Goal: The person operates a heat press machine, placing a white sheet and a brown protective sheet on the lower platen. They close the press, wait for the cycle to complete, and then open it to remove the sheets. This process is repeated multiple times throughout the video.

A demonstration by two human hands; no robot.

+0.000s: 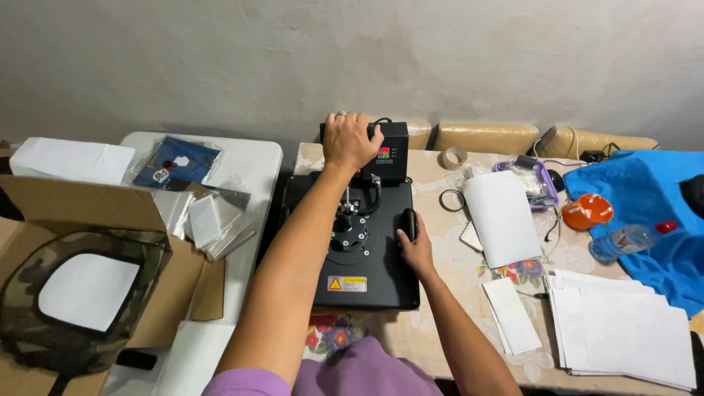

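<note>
Patterned table under press, paper sheets.

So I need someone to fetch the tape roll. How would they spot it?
Start at the black heat press mid-table. Just right of its control box, near the wall, lies the tape roll: a thick beige ring, unlike the thin dark ring nearer the white sheet.

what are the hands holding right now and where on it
Both are on the black heat press. The left hand grips its control box at the top back; the right hand rests against the black handle.
</note>
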